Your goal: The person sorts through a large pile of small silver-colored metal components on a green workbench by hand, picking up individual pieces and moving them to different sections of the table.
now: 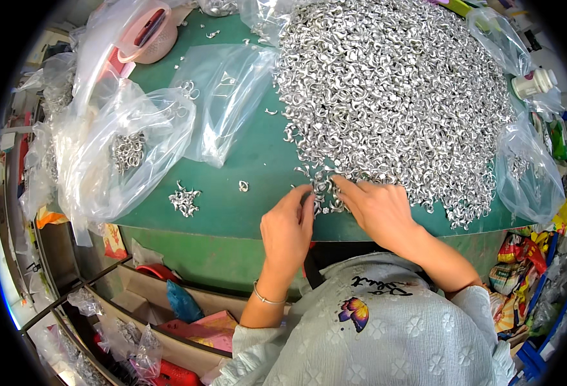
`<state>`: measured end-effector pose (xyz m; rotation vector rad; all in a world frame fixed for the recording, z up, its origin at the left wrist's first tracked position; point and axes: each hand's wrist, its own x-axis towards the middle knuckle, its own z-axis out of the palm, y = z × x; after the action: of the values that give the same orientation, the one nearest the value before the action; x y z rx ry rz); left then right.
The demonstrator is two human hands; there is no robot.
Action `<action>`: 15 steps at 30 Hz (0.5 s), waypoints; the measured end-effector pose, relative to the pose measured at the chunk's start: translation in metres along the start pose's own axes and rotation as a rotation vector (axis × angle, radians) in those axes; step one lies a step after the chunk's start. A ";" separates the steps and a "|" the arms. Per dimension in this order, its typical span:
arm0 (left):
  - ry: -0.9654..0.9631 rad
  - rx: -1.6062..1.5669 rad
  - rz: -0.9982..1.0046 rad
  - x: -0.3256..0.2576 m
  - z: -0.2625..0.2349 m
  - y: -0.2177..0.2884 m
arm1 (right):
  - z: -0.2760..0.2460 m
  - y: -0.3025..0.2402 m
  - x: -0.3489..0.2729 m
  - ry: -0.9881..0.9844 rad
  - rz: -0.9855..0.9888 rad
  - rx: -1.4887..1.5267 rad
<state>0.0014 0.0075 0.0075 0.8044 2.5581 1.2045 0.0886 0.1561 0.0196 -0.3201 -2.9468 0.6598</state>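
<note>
A broad heap of small, curved silver metal pieces [393, 96] covers the right side of the green table. At its near edge, both my hands work over a few loose pieces [323, 186]. My left hand [287, 222] is on the left of them, thumb and forefinger drawn close together; what lies between the tips is too small to name. From the right, my right hand [380, 206] reaches in with its fingers stretched out, the tips touching the loose pieces. A small separate pile [185, 200] and a single piece [243, 186] lie further left.
Clear plastic bags [129, 154] sit at the left, one with metal rings inside. A flat bag [222, 96] lies beside the heap. A pink basket [151, 35] stands far left, a white bottle [533, 83] far right. Below is an open drawer [142, 293] with packets.
</note>
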 end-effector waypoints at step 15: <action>-0.041 0.075 0.012 0.024 0.004 0.002 | -0.016 0.007 0.017 0.005 0.024 0.034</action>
<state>-0.0159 0.0241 0.0077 0.8523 2.5824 1.0896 0.0753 0.1723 0.0319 -0.3537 -2.9276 0.7094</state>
